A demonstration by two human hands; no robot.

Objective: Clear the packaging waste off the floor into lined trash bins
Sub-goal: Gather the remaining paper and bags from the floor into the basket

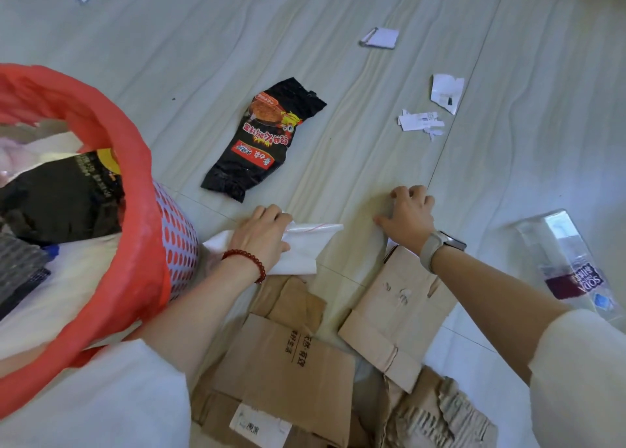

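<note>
1. Pale tiled floor (338, 23) filled the frame.
2. Perforated bin (176, 237) with glossy red liner (111, 135), left edge.
3. Flattened corrugated cardboard (288, 363), bottom centre.
4. Crinkled black noodle wrapper (261, 142), centre, long axis upper right to lower left.
5. Left hand (261, 237) gripped white plastic bag (305, 244).
6. Right hand (410, 213), fingers curled on a clear film; grip unclear.
7. Torn paper scraps (420, 122), upper right.
</note>
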